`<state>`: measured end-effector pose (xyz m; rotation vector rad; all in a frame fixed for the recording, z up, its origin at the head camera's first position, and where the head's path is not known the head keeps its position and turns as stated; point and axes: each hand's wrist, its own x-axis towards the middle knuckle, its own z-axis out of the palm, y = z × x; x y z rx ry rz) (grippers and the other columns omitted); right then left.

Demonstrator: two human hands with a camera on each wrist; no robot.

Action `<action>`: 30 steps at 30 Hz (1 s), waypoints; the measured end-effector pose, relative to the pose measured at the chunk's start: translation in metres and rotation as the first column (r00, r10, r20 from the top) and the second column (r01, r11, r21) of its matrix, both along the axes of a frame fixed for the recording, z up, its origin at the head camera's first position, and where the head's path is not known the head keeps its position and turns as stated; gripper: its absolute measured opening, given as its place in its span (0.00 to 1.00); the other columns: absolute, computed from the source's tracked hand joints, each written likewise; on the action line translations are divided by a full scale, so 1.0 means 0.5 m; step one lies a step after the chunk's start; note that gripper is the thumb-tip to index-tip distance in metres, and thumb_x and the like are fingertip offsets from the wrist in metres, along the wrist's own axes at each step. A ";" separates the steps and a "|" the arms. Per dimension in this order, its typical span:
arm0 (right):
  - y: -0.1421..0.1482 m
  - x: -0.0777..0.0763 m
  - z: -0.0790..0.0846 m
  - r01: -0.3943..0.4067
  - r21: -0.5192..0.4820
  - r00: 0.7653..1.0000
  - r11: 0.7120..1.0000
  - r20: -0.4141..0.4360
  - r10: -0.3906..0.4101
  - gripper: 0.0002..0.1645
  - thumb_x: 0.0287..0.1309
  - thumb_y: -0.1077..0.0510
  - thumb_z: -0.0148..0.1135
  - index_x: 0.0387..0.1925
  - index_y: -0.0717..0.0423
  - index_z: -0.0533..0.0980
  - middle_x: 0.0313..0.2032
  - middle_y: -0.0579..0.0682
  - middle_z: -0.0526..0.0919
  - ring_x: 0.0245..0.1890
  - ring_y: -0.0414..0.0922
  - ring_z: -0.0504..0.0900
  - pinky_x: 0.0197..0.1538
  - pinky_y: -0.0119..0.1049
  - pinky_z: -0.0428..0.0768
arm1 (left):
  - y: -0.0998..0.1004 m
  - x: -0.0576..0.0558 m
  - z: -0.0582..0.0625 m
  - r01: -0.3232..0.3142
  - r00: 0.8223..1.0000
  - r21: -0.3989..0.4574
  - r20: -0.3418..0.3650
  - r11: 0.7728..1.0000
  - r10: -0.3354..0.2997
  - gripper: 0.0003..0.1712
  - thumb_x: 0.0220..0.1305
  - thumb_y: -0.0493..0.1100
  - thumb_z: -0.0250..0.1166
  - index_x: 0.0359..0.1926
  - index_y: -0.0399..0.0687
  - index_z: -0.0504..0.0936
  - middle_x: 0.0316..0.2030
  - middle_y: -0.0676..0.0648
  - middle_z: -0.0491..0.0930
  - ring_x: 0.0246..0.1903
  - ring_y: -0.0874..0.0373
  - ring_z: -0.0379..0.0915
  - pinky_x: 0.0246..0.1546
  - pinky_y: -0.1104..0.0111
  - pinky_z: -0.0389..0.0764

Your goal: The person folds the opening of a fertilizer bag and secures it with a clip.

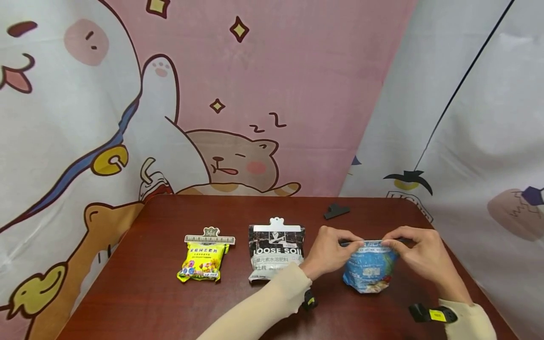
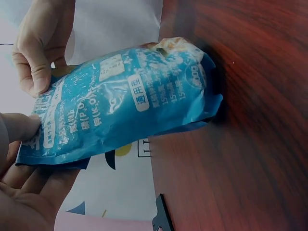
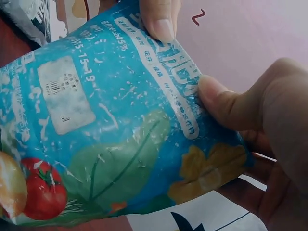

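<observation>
A blue fertilizer bag (image 1: pixel 369 268) stands upright on the right part of the table, printed with vegetables, among them a tomato (image 3: pixel 45 192). My left hand (image 1: pixel 331 250) pinches the top edge at its left corner, thumb in front and fingers behind. At the right corner my right hand (image 1: pixel 418 252) pinches the same edge in the same way. In the left wrist view the bag (image 2: pixel 130 96) spans between both thumbs, its bottom at the table. Behind it lies a black clip (image 1: pixel 336 211), held by neither hand.
Left of the hands lies a black and white soil bag (image 1: pixel 276 255) with a white clip (image 1: pixel 276 225) on its top. Farther left is a yellow bag (image 1: pixel 203 262) under a piano-patterned clip (image 1: pixel 210 237). A printed cloth (image 1: pixel 314 94) hangs behind the table (image 1: pixel 140 293).
</observation>
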<state>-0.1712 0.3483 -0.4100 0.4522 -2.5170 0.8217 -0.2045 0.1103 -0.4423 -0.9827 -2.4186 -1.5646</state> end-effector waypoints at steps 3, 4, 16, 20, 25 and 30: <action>-0.001 0.001 -0.001 0.009 -0.002 1.000 1.000 0.004 -0.009 0.12 0.55 0.63 0.77 0.30 0.40 0.86 0.29 0.42 0.87 0.23 0.34 0.77 0.26 0.23 0.74 | 0.003 -0.001 0.000 -0.013 1.000 0.007 0.000 1.000 0.013 0.10 0.72 0.48 0.66 0.45 0.55 0.92 0.39 0.55 0.91 0.21 0.82 0.72 0.21 0.84 0.73; -0.001 0.002 -0.001 0.013 -0.003 1.000 1.000 0.010 -0.013 0.11 0.55 0.62 0.77 0.30 0.40 0.86 0.29 0.42 0.87 0.23 0.35 0.77 0.26 0.24 0.74 | 0.003 -0.001 -0.001 -0.018 1.000 0.007 0.003 1.000 0.018 0.10 0.72 0.49 0.66 0.45 0.56 0.92 0.39 0.55 0.91 0.20 0.83 0.71 0.20 0.84 0.72; 0.028 0.004 -0.012 0.026 -0.073 0.994 0.997 0.108 -0.018 0.07 0.57 0.56 0.77 0.38 0.41 0.88 0.35 0.41 0.89 0.34 0.31 0.81 0.35 0.22 0.77 | -0.015 0.007 -0.002 -0.034 0.986 0.045 0.162 0.998 0.026 0.09 0.70 0.51 0.68 0.47 0.61 0.92 0.34 0.57 0.90 0.12 0.75 0.66 0.16 0.79 0.67; 0.040 0.008 -0.020 0.097 -0.074 0.987 0.993 0.137 -0.086 0.05 0.58 0.54 0.76 0.37 0.40 0.88 0.35 0.39 0.89 0.36 0.28 0.80 0.39 0.20 0.74 | -0.023 0.011 -0.002 -0.026 0.973 0.064 0.231 0.998 0.010 0.08 0.69 0.49 0.69 0.46 0.62 0.92 0.18 0.55 0.83 0.07 0.67 0.52 0.12 0.76 0.59; 0.040 0.007 -0.027 0.074 -0.097 0.995 0.992 0.077 -0.067 0.06 0.58 0.58 0.76 0.36 0.42 0.88 0.33 0.42 0.90 0.34 0.28 0.81 0.38 0.19 0.75 | -0.028 0.012 -0.003 -0.042 0.974 0.064 0.227 0.997 0.026 0.08 0.69 0.51 0.70 0.45 0.63 0.92 0.14 0.52 0.79 0.07 0.65 0.45 0.12 0.75 0.54; 0.029 0.004 -0.032 0.071 -0.135 0.997 0.988 -0.015 -0.074 0.10 0.54 0.64 0.77 0.33 0.44 0.89 0.30 0.42 0.89 0.28 0.29 0.81 0.32 0.20 0.75 | -0.026 0.009 -0.004 -0.062 0.980 0.058 0.190 0.996 0.050 0.09 0.68 0.52 0.70 0.45 0.62 0.92 0.06 0.50 0.69 0.05 0.66 0.43 0.10 0.77 0.51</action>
